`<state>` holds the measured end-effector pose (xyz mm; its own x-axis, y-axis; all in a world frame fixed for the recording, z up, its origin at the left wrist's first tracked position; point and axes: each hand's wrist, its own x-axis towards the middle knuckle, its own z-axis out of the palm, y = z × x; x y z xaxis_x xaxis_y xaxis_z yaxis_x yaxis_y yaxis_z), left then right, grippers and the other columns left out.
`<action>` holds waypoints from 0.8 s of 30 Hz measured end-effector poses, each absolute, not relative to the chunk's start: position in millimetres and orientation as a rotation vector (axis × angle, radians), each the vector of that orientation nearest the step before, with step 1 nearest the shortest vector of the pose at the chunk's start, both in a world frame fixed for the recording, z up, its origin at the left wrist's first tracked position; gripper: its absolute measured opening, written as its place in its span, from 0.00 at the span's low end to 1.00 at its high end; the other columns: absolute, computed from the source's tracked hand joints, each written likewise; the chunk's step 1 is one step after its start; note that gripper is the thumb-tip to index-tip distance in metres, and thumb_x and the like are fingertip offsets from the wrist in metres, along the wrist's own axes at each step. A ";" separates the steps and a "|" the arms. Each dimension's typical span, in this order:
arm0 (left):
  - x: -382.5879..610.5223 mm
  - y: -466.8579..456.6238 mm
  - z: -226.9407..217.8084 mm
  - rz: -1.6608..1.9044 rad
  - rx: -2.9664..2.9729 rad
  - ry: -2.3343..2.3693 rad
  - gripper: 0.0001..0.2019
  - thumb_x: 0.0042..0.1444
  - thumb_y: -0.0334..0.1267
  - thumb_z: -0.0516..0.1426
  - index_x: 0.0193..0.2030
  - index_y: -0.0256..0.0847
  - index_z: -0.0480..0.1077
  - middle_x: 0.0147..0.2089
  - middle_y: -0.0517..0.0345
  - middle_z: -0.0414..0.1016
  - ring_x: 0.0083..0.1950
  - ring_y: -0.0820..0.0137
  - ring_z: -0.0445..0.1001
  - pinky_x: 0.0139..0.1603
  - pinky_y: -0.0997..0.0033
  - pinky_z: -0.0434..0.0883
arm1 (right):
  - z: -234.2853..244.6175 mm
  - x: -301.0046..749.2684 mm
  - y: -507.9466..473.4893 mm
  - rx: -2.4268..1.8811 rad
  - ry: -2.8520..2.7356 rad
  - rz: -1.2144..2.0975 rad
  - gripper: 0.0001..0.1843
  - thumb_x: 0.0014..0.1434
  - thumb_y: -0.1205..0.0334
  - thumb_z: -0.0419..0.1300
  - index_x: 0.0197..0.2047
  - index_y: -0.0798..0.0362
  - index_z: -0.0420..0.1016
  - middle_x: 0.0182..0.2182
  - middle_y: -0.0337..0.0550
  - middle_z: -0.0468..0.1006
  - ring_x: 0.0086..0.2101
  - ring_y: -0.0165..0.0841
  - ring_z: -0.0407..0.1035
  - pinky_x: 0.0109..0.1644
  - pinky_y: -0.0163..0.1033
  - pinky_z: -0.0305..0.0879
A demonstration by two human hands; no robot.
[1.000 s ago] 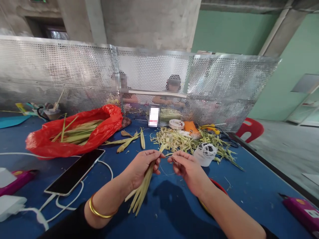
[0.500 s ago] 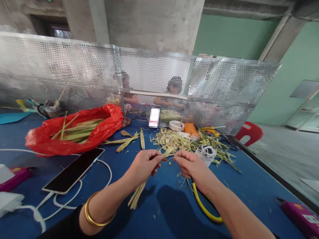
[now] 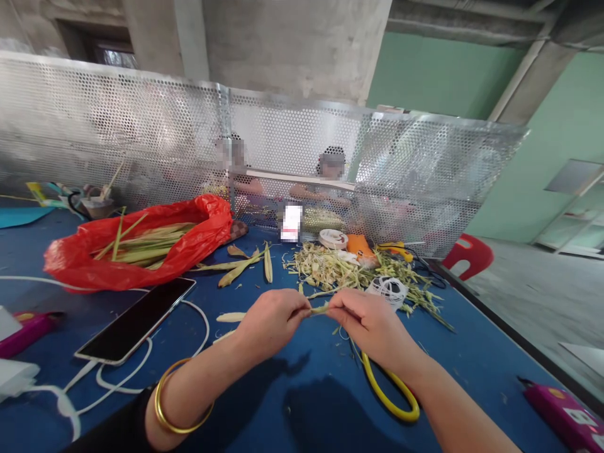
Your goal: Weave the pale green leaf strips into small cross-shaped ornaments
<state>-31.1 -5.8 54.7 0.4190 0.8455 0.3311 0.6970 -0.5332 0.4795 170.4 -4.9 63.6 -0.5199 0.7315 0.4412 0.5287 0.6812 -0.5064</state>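
Head view; left hand (image 3: pixel 271 321), right hand (image 3: pixel 368 319), leaf strip (image 3: pixel 319 309) (pinched between)

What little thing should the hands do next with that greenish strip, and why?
Perhaps the right hand could gently twist the greenish strip while the left hand steadies it. Both hands pinch it, and only a short piece shows between them, so a small turn would probably be easy to control.
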 end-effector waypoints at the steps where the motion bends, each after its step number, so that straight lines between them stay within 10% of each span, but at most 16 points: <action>1: -31.1 -5.5 54.7 0.775 2.417 1.287 0.10 0.57 0.32 0.52 0.32 0.41 0.75 0.31 0.58 0.77 0.33 0.70 0.72 0.34 0.74 0.63 | 64.5 170.5 -5.7 -0.958 -2.225 0.409 0.09 0.62 0.63 0.53 0.30 0.51 0.68 0.24 0.36 0.68 0.25 0.28 0.61 0.29 0.33 0.54; 13: -29.1 -2.2 60.9 1.046 1.936 1.235 0.09 0.57 0.37 0.52 0.29 0.41 0.72 0.22 0.63 0.68 0.24 0.75 0.63 0.27 0.77 0.60 | 33.3 160.4 19.3 -1.154 -1.587 1.195 0.14 0.57 0.51 0.55 0.25 0.51 0.67 0.13 0.28 0.49 0.16 0.25 0.43 0.20 0.32 0.41; 24: -26.8 -3.5 40.6 0.841 2.512 1.291 0.12 0.59 0.33 0.49 0.29 0.40 0.72 0.30 0.54 0.73 0.32 0.68 0.70 0.33 0.72 0.60 | 35.0 145.1 -17.1 -0.903 -2.352 -0.161 0.15 0.64 0.69 0.44 0.29 0.53 0.67 0.23 0.41 0.66 0.24 0.31 0.58 0.28 0.38 0.46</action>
